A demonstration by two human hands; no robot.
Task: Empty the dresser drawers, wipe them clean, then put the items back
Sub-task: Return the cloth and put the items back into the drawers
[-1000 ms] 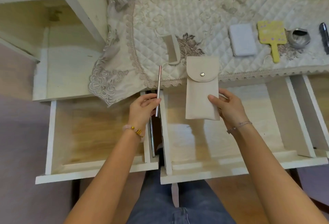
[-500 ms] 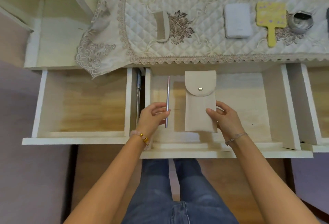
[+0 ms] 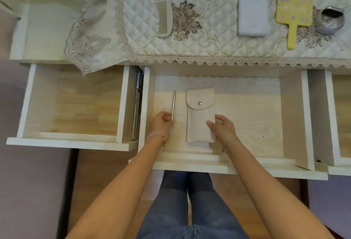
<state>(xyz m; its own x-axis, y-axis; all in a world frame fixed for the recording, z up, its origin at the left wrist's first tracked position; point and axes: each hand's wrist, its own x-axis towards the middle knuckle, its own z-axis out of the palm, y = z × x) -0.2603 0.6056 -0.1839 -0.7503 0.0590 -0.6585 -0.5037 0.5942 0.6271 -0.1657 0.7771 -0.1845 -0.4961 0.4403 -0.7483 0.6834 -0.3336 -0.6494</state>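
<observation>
Three dresser drawers stand pulled out. Over the floor of the middle drawer point(image 3: 256, 117) my left hand point(image 3: 161, 124) pinches a thin pink metallic pen point(image 3: 173, 107), which lies lengthwise. Just to its right a beige snap-flap pouch point(image 3: 199, 119) rests flat on the drawer bottom, and my right hand point(image 3: 223, 127) grips its lower right corner. The left drawer point(image 3: 79, 106) holds nothing. Only a strip of the right drawer point(image 3: 340, 117) shows at the frame edge.
On the quilted lace-edged cover point(image 3: 209, 45) of the dresser top lie a grey comb point(image 3: 164, 18), a white box point(image 3: 253, 15), a yellow hand mirror point(image 3: 293, 16) and a silver tape roll point(image 3: 331, 20). My knees in jeans are under the middle drawer.
Both hands came down from the dresser's front edge into the middle drawer, carrying the pen and the pouch. The pouch now lies on the drawer floor.
</observation>
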